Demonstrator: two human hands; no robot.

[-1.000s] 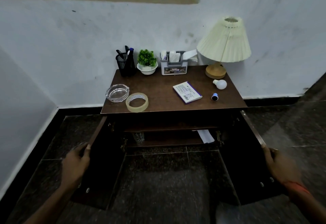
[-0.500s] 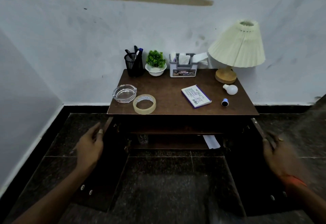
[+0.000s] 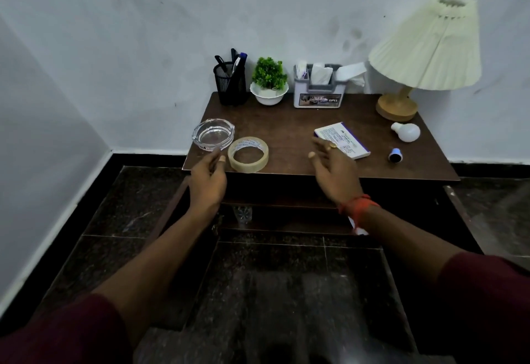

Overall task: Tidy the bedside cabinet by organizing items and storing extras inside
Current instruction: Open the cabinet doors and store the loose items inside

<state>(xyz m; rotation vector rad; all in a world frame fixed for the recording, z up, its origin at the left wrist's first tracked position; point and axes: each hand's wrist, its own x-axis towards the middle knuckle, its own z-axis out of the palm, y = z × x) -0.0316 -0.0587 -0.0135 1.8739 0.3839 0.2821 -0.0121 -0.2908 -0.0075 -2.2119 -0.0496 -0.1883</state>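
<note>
Doors (image 3: 171, 206) released: your left hand (image 3: 208, 180) and right hand (image 3: 334, 173), grips open and empty, now reach for tape roll (image 3: 248, 155) and box (image 3: 344, 141).

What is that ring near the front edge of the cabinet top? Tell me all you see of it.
The tape roll is a wide ring of clear, yellowish tape with faint print inside its core. It lies flat on the cabinet top, close beside the glass ashtray. The left hand hovers next to it; contact is unclear.
</note>
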